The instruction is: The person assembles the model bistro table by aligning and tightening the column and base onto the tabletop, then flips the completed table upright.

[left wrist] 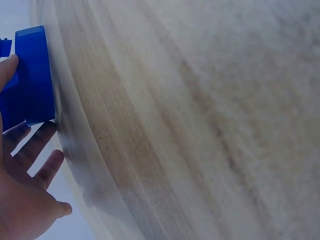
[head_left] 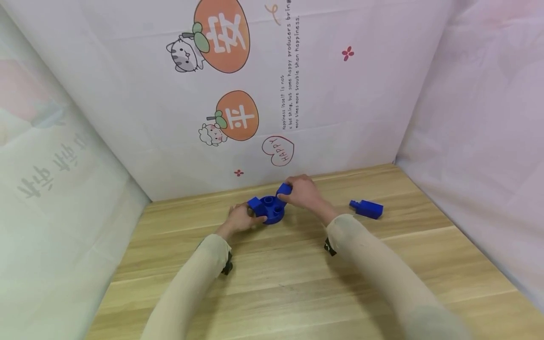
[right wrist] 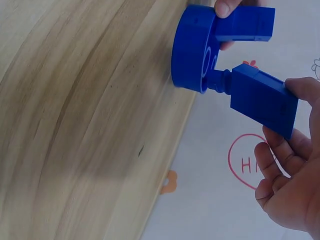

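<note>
A round blue base with round holes in its top sits on the wooden table near the back wall. My left hand grips its left side, the thumb toward the front. Close to that thumb, a blue block stands up from the base. My right hand pinches a second blue block by its outer end, thumb on one side and fingertips on the other. The ridged neck of this block is right at a hole in the base, and the block tilts. In the left wrist view, fingers lie along the rim of the base.
Another blue block with a ridged neck lies on its side on the table, right of my right hand. A printed white cloth rises behind the table, and white cloth also hangs at both sides.
</note>
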Tool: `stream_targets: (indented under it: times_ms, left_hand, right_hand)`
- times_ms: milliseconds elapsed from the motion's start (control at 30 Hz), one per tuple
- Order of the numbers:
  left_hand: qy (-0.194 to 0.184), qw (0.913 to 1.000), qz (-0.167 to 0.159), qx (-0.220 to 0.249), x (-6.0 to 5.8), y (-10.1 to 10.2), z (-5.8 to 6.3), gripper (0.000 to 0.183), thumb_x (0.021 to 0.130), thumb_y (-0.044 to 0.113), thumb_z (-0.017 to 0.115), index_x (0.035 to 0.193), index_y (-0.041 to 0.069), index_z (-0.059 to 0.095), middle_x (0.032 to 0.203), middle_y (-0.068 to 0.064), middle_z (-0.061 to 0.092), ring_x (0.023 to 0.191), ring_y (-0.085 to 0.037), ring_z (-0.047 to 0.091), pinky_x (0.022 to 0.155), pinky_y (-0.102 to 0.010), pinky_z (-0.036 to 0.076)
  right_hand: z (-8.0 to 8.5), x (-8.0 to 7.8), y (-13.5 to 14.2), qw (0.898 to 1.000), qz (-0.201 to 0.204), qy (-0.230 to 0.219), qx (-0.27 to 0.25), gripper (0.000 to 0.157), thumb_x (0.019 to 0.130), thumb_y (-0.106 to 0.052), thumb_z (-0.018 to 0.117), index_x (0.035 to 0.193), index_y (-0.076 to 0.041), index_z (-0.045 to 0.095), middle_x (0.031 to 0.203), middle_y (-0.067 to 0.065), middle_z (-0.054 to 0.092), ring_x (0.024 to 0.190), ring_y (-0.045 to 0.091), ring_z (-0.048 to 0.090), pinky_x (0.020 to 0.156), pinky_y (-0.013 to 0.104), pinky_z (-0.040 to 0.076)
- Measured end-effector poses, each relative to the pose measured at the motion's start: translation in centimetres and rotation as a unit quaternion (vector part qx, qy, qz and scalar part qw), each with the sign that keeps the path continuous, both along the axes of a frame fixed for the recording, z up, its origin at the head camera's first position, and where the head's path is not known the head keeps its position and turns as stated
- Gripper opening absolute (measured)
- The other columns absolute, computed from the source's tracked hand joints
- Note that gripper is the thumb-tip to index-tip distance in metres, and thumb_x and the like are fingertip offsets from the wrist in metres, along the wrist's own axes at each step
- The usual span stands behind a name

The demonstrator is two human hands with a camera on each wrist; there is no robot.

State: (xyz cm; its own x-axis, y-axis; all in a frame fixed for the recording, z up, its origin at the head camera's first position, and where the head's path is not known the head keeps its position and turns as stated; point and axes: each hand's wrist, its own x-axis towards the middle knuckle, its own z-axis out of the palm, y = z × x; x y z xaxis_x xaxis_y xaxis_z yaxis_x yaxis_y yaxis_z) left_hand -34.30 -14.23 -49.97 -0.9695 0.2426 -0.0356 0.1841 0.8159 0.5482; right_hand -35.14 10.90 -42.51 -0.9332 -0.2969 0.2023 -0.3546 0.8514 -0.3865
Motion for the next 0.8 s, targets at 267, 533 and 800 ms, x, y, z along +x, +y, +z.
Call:
stream_targets:
  times_ms: [267,533,800]
  left_hand:
    - [-0.007,1.0,-0.005,0.004,0.5,0.2,0.4,0.075,0.086,0.056,0.071,0.14,0.006,0.055,0.135,-0.015,0.064,0.135,-0.039,0.048,0.123,-0.063,0.006]
    - [0.001,1.0,-0.001,-0.002,0.6,0.4,0.4,0.071,0.086,0.056,0.071,0.136,0.007,0.058,0.128,-0.013,0.068,0.131,-0.037,0.051,0.123,-0.063,0.009]
    - [-0.002,0.9999,0.005,0.016,0.3,0.2,0.3,0.073,0.084,0.056,0.073,0.135,0.006,0.058,0.125,-0.014,0.068,0.126,-0.036,0.054,0.119,-0.056,0.027]
  right_hand:
    - [-0.2,0.4,-1.2,1.0,-0.003,-0.019,0.017,0.055,0.086,-0.052,0.071,0.123,-0.011,0.068,0.118,0.007,0.072,0.106,0.028,0.063,0.091,0.043,0.052]
    - [-0.9,0.3,-1.7,0.999,-0.005,-0.014,0.034,0.053,0.086,-0.052,0.072,0.123,-0.014,0.067,0.119,0.008,0.071,0.111,0.029,0.065,0.1,0.048,0.049]
    - [-0.6,-0.1,-0.8,0.997,0.066,-0.02,0.023,0.055,0.082,-0.038,0.073,0.131,-0.017,0.062,0.116,0.009,0.071,0.108,0.026,0.066,0.095,0.045,0.053]
